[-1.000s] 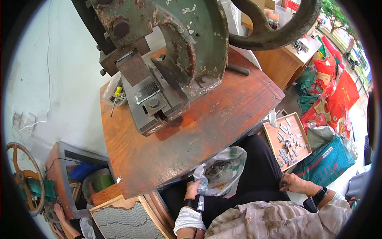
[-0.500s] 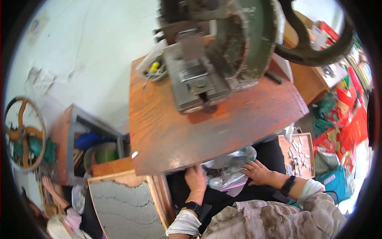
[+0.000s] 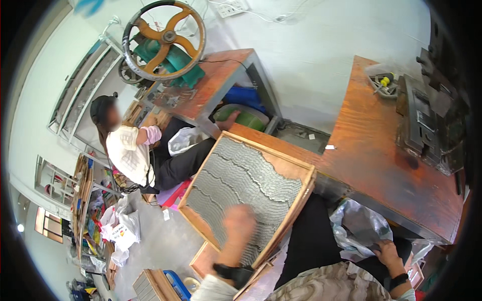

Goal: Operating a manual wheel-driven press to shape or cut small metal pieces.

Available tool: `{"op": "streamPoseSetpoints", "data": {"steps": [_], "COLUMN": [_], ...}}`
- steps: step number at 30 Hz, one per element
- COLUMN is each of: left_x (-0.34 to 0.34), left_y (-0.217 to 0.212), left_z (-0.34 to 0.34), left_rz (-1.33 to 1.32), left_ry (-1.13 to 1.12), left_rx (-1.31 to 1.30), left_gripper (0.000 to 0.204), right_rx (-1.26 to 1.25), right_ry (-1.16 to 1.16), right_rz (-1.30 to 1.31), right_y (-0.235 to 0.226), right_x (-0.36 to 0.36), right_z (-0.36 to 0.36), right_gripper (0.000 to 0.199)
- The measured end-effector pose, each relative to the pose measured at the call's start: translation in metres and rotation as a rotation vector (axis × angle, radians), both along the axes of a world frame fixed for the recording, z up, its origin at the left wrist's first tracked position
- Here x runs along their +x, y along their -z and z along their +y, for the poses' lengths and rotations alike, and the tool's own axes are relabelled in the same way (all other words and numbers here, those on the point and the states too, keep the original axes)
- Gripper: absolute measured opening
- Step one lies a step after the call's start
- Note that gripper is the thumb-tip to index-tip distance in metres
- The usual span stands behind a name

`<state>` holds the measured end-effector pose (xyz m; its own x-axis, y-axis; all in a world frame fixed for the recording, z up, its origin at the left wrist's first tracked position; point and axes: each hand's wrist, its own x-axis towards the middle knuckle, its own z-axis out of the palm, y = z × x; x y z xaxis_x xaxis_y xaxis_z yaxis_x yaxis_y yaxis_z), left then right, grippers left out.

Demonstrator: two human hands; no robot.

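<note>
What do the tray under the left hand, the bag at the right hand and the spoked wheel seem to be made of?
Tray: probably wood, matte; its uncovered corner looks plain tan.
Bag: likely thin, glossy plastic, since it is crinkled with bright highlights.
Wheel: perhaps painted metal; the orange looks like coating, hiding what lies beneath.

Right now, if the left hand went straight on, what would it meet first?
Probably the rows of small grey pieces in the wooden tray. The left hand is blurred, so its height above them is unclear.
</note>
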<state>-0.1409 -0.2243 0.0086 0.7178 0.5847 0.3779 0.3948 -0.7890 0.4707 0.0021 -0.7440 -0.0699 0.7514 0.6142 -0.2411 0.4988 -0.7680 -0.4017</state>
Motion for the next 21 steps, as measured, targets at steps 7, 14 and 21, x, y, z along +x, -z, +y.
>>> {"op": "streamPoseSetpoints", "data": {"steps": [7,14,21], "left_x": [-0.095,-0.09,-0.083], "left_y": [-0.015,-0.024,-0.037], "left_z": [0.21,0.27,0.26], "left_rz": [0.233,0.461,0.607], "left_ry": [-0.378,-0.244,-0.17], "left_rx": [0.061,-0.472,-0.279], "left_gripper": [0.04,0.058,0.058], "right_rx": [-0.128,-0.223,-0.297], "right_ry": [-0.077,-0.082,-0.16], "right_rz": [-0.024,0.102,0.154], "right_y": [-0.005,-0.004,-0.003], "right_x": [-0.006,-0.024,-0.033], "right_z": [0.008,0.026,0.043], "right_gripper": [0.034,0.036,0.038]}}
